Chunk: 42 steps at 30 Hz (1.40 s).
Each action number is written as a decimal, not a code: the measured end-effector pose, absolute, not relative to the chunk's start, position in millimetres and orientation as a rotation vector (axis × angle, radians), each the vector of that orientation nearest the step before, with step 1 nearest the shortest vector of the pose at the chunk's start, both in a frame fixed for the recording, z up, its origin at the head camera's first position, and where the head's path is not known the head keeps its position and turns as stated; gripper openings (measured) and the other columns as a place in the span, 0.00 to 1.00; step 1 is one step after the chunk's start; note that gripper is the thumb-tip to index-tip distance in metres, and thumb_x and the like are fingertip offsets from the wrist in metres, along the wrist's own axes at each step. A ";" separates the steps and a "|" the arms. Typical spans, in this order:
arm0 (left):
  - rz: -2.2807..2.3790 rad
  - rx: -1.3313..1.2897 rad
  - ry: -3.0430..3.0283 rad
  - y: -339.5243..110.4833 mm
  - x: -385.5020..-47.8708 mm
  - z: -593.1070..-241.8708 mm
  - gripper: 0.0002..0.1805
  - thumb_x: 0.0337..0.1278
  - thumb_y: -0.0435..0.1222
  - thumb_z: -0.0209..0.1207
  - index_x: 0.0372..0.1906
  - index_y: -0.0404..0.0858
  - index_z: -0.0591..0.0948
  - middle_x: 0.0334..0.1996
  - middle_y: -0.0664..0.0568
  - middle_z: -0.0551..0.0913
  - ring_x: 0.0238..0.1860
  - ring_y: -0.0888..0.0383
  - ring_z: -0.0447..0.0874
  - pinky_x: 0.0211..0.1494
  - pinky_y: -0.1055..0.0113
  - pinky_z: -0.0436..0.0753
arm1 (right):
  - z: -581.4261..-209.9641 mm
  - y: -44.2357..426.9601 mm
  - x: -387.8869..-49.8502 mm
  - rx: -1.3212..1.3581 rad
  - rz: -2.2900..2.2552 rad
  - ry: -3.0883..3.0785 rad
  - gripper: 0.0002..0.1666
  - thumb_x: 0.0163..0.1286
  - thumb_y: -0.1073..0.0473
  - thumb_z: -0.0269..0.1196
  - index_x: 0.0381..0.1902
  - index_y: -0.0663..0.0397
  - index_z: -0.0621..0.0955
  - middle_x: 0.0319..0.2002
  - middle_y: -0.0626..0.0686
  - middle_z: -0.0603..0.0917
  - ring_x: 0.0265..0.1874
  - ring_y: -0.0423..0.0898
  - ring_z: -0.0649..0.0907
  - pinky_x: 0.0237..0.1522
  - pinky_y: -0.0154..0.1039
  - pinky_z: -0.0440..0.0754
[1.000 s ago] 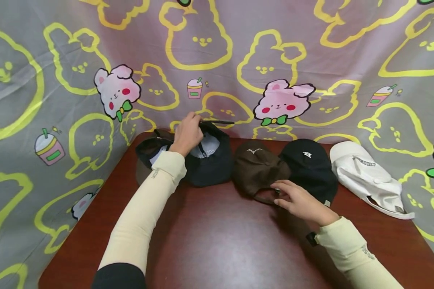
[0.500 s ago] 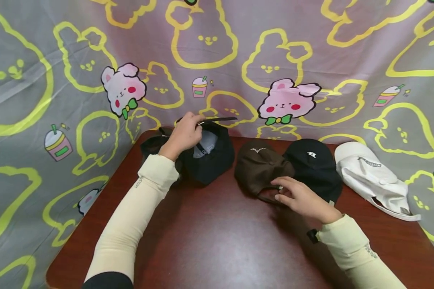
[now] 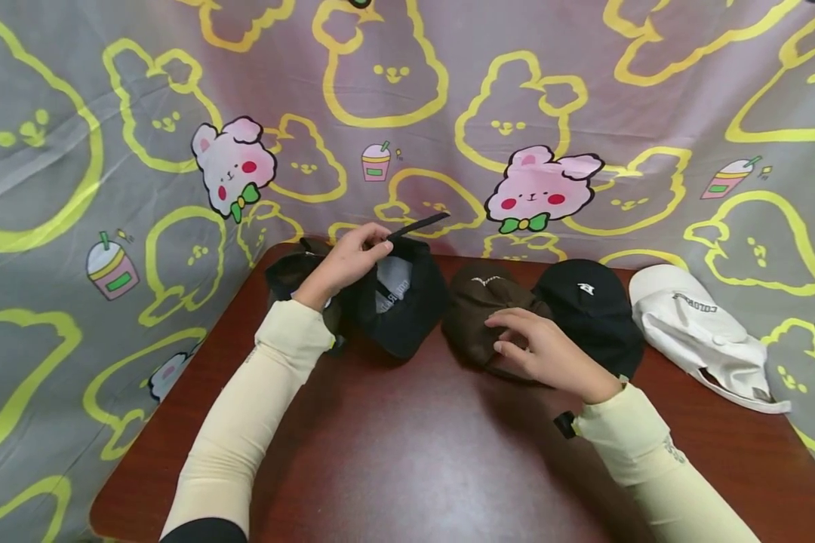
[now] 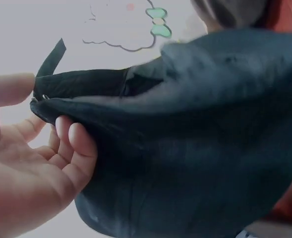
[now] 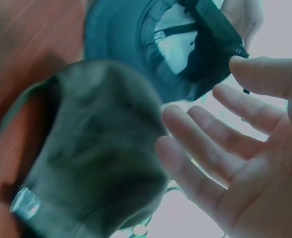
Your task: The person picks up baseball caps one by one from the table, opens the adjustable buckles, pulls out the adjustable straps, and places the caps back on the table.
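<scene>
My left hand (image 3: 348, 260) pinches the strap end of a black cap (image 3: 407, 305), whose hollow inside with a pale lining faces up and whose loose strap sticks out to the right. In the left wrist view thumb and fingers grip the dark cap (image 4: 195, 163) at its buckle. Over the brown cap (image 3: 478, 324) my right hand (image 3: 550, 351) hovers with spread, slightly bent fingers and nothing in them. The right wrist view has the brown cap (image 5: 101, 148) beside the fingers, out of grip.
A black cap with a white letter (image 3: 587, 317) and a white cap (image 3: 699, 332) lie to the right. More dark headwear (image 3: 288, 275) is at the left, partly behind my left hand. The red-brown table (image 3: 407, 452) meets a patterned cloth (image 3: 435, 143) behind and at the left.
The black cap in my left hand has tilted, its near edge lower and its strap pointing up more. My right hand has moved left and up, away from the brown cap's back opening.
</scene>
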State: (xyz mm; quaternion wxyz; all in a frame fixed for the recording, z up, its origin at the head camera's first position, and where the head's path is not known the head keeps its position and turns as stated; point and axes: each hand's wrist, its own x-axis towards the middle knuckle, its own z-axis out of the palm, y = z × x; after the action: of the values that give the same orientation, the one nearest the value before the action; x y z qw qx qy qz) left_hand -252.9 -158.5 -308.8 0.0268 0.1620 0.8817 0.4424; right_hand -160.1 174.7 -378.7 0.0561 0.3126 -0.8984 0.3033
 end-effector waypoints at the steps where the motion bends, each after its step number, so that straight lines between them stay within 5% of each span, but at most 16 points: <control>1: 1.409 0.484 2.697 -158.3 -251.3 -308.3 0.17 0.74 0.41 0.51 0.59 0.37 0.76 0.46 0.45 0.76 0.43 0.50 0.72 0.48 0.61 0.74 | -374.6 169.2 -161.8 0.956 0.907 -2.698 0.22 0.67 0.63 0.65 0.59 0.57 0.79 0.56 0.55 0.81 0.44 0.44 0.86 0.47 0.46 0.85; 10: 1.557 0.500 2.597 -149.5 -236.4 -298.3 0.11 0.71 0.36 0.54 0.52 0.37 0.77 0.38 0.52 0.75 0.37 0.54 0.72 0.40 0.66 0.74 | -328.6 84.8 -203.8 0.895 0.853 -2.409 0.29 0.65 0.61 0.68 0.63 0.59 0.76 0.62 0.59 0.79 0.62 0.56 0.76 0.68 0.53 0.72; 22: 1.644 0.556 2.533 -140.1 -213.5 -284.4 0.11 0.70 0.36 0.55 0.50 0.36 0.79 0.35 0.53 0.76 0.32 0.56 0.72 0.37 0.68 0.73 | -326.1 38.3 -226.1 0.707 0.836 -2.126 0.06 0.64 0.63 0.67 0.37 0.58 0.88 0.33 0.56 0.88 0.36 0.55 0.82 0.42 0.48 0.81; 30: 1.819 0.555 2.662 -142.9 -205.4 -284.7 0.08 0.68 0.33 0.56 0.43 0.33 0.82 0.31 0.53 0.77 0.31 0.57 0.73 0.36 0.69 0.75 | -335.4 36.8 -222.0 0.818 0.798 -2.031 0.06 0.64 0.63 0.68 0.37 0.56 0.90 0.34 0.54 0.90 0.35 0.51 0.84 0.42 0.44 0.83; 42: 1.898 0.565 2.591 -128.5 -205.1 -283.8 0.10 0.69 0.33 0.56 0.47 0.31 0.81 0.31 0.52 0.78 0.31 0.60 0.75 0.36 0.72 0.76 | -339.0 40.9 -218.2 0.904 0.780 -2.052 0.12 0.63 0.64 0.69 0.45 0.60 0.86 0.43 0.57 0.89 0.43 0.54 0.84 0.50 0.46 0.83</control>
State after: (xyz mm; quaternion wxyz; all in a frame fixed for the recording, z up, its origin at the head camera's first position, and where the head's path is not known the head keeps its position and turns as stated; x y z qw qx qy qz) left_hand -205.1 -128.5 -283.8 -0.0599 0.1728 0.7931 0.5809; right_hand -218.2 40.9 -339.0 0.3745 0.3532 -0.8014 0.3046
